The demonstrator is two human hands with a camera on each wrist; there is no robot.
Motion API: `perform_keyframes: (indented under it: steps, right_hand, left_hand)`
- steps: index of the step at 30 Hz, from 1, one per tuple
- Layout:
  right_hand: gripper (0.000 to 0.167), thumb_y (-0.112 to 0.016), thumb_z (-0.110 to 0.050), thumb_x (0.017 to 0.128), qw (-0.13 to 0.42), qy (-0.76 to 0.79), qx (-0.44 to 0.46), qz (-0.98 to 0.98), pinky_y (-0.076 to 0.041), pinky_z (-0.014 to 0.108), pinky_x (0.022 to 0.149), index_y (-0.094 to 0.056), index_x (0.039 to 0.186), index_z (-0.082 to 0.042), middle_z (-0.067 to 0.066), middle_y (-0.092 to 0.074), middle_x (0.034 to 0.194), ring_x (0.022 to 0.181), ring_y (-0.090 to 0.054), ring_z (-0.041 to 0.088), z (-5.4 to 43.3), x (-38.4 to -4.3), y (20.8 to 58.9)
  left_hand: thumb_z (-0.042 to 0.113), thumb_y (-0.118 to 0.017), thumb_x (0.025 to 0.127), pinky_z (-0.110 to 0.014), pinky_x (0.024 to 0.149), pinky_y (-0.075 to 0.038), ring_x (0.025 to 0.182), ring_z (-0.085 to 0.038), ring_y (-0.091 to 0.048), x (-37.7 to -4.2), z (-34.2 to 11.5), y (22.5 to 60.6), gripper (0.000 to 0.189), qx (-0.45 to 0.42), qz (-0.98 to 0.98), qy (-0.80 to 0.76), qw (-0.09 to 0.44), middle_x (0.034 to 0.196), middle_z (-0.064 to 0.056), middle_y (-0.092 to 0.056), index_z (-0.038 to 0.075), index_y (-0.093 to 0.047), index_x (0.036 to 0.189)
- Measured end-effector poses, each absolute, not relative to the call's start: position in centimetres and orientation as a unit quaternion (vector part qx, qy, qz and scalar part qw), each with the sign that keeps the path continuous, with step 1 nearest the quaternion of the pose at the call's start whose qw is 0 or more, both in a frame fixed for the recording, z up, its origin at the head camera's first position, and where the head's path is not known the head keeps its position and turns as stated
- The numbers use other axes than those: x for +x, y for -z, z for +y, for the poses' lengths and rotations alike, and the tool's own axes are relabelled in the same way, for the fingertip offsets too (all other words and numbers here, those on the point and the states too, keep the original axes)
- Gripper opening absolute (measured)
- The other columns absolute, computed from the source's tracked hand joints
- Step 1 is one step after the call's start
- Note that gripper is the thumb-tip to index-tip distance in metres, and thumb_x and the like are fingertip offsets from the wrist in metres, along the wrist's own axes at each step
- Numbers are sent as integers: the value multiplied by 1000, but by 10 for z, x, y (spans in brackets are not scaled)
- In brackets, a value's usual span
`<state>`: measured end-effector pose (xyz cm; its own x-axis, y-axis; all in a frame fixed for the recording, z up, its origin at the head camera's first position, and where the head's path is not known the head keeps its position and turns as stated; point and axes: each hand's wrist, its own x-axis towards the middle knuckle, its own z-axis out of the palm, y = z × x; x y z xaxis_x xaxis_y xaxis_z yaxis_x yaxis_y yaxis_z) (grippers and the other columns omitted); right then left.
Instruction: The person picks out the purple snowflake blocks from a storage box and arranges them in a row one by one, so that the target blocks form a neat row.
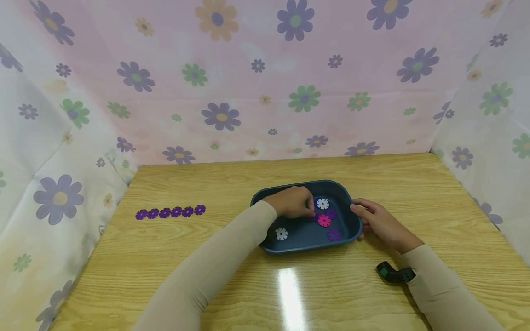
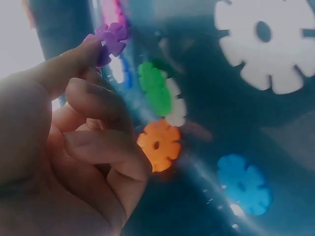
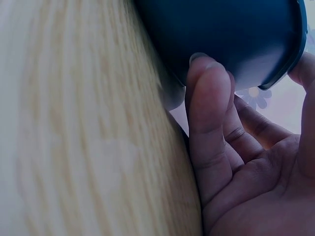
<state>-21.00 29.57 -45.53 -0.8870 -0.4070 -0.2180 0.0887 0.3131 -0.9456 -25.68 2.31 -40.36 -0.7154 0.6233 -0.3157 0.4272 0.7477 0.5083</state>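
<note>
A dark blue plastic bin (image 1: 306,249) sits on the wooden table. My left hand (image 1: 294,202) reaches down into it, thumb and forefinger pinching a purple snowflake disc (image 2: 115,39), which shows in the left wrist view. Around that hand lie a green disc (image 2: 154,88), an orange disc (image 2: 160,145) and a blue disc (image 2: 243,184). The head view also shows white discs (image 1: 281,234), a pink disc (image 1: 324,220) and another purple disc (image 1: 334,235) inside. My right hand (image 1: 383,224) holds the bin's right end, thumb at the rim and fingers against the outer wall.
To the left of the bin, several purple discs (image 1: 176,212) form a row on the table (image 1: 198,184). A black device (image 1: 398,276) is at the right sleeve. Flower-patterned cloth (image 1: 265,119) hangs behind the table and along both sides.
</note>
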Motion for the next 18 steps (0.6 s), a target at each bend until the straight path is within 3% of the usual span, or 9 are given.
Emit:
perform_keyframes:
  steps: [7,12,18]
  right_hand:
    - [57,-40,-39,109,214,577,-102,781,-55,34,62,-35,148,3,6,-64,95,66,-62,15,295,-209,453]
    - [58,-40,-41,108,216,576,-101,782,-55,34,62,-36,147,2,6,-64,93,65,-62,15,295,-209,454]
    - [58,-40,-41,108,213,573,-102,785,-56,35,63,-36,146,2,7,-63,95,66,-63,16,294,-209,455]
  left_hand:
    - [27,-67,97,-22,56,-44,56,-10,-49,-249,9,378,10,307,889,-261,219,76,-4,-63,18,-66,94]
    - [28,-66,98,-22,64,-49,64,-12,-58,-246,-15,358,11,310,890,-283,178,83,-1,-64,18,-65,95]
    - [26,-66,98,-29,67,-57,76,-31,-71,-247,-58,335,11,266,890,-332,164,96,-6,-67,15,-65,98]
